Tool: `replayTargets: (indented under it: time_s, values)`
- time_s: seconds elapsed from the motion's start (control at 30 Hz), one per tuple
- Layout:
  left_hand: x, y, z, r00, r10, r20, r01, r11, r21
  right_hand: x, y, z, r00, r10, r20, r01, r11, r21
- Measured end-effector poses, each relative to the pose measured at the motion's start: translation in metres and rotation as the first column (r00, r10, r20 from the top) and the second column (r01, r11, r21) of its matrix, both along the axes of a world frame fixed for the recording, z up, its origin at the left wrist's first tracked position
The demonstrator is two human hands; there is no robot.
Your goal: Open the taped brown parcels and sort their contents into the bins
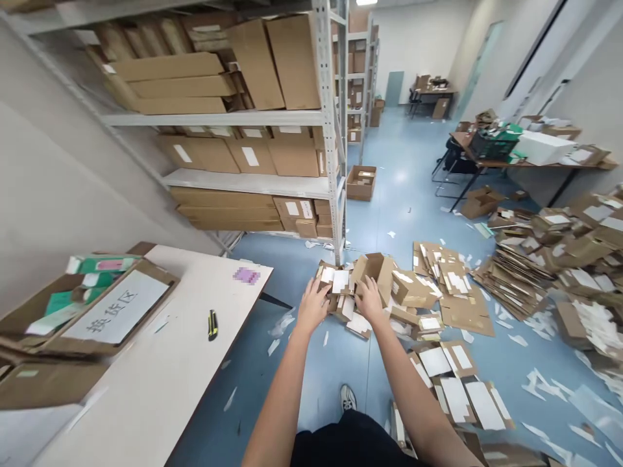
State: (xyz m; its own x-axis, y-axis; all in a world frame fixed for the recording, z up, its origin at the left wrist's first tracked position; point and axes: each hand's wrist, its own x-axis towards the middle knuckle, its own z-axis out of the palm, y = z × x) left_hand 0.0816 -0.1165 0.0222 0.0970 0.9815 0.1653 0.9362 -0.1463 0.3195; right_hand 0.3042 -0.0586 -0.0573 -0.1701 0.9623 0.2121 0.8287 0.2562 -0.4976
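A small brown cardboard box (341, 281) with white labels on it lies between my two hands, over the pile on the floor. My left hand (313, 306) grips its left side with bent fingers. At the opposite side, my right hand (370, 301) has its fingers against the box's right edge. Just behind my right hand stands an open-topped cardboard box (383, 275). Other labelled cardboard boxes (416, 288) lie close by on the right. The undersides of my fingers are hidden.
A white table (189, 376) at the left bears a yellow-black box cutter (213, 325) and a carton of green packages (117, 311). A metal shelf (243, 185) holds cartons. Flattened cardboard (511, 280) and paper scraps cover the floor at right, near another table (579, 167).
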Motion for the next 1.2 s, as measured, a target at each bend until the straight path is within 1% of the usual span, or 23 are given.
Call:
replayTargets:
  time_s: [0.07, 0.13, 0.27, 0.37, 0.43, 0.53, 0.6, 0.67, 0.77, 0.87, 0.97, 1.03, 1.1, 1.2]
  values:
    - [-0.024, -0.021, -0.004, 0.998, 0.056, -0.005, -0.056, 0.998, -0.017, -0.032, -0.002, 0.010, 0.991, 0.125, -0.049, -0.122, 0.991, 0.061]
    - [-0.046, -0.043, -0.002, 0.992, 0.122, -0.010, -0.122, 0.992, -0.006, -0.066, -0.006, 0.024, 0.968, 0.236, -0.090, -0.227, 0.968, 0.104]
    - [-0.087, -0.091, 0.015, 0.956, 0.294, -0.013, -0.293, 0.954, 0.056, -0.133, -0.026, 0.054, 0.900, 0.414, -0.140, -0.393, 0.906, 0.154]
    - [-0.117, -0.130, 0.029, 0.916, 0.400, 0.001, -0.398, 0.911, 0.105, -0.178, -0.052, 0.072, 0.847, 0.516, -0.129, -0.493, 0.852, 0.174]
    - [-0.137, -0.158, 0.034, 0.893, 0.449, 0.016, -0.448, 0.885, 0.128, -0.206, -0.073, 0.081, 0.810, 0.573, -0.129, -0.545, 0.815, 0.198]
    - [-0.165, -0.205, 0.037, 0.860, 0.509, 0.036, -0.509, 0.848, 0.149, -0.247, -0.110, 0.092, 0.752, 0.646, -0.134, -0.609, 0.757, 0.236]
    - [-0.184, -0.241, 0.038, 0.830, 0.555, 0.048, -0.555, 0.815, 0.168, -0.276, -0.138, 0.096, 0.709, 0.694, -0.126, -0.655, 0.714, 0.248]
    - [-0.204, -0.283, 0.038, 0.790, 0.610, 0.062, -0.609, 0.771, 0.184, -0.308, -0.170, 0.098, 0.664, 0.740, -0.110, -0.702, 0.667, 0.249]
    - [-0.237, -0.354, 0.038, 0.709, 0.700, 0.086, -0.700, 0.686, 0.197, -0.358, -0.225, 0.099, 0.583, 0.808, -0.082, -0.774, 0.583, 0.249]
    - [-0.269, -0.431, 0.038, 0.609, 0.786, 0.110, -0.788, 0.582, 0.203, -0.409, -0.289, 0.099, 0.482, 0.874, -0.066, -0.840, 0.482, 0.248]
    - [-0.293, -0.511, 0.036, 0.497, 0.858, 0.128, -0.861, 0.469, 0.197, -0.456, -0.359, 0.099, 0.367, 0.928, -0.061, -0.897, 0.371, 0.239]
    - [-0.303, -0.563, 0.036, 0.415, 0.900, 0.133, -0.903, 0.389, 0.184, -0.485, -0.408, 0.099, 0.279, 0.959, -0.058, -0.930, 0.285, 0.231]
    - [-0.310, -0.617, 0.035, 0.326, 0.936, 0.135, -0.938, 0.303, 0.170, -0.512, -0.459, 0.098, 0.178, 0.983, -0.053, -0.958, 0.185, 0.221]
    - [-0.313, -0.697, 0.032, 0.170, 0.976, 0.140, -0.978, 0.149, 0.148, -0.547, -0.536, 0.094, 0.014, 0.999, -0.040, -0.980, 0.021, 0.197]
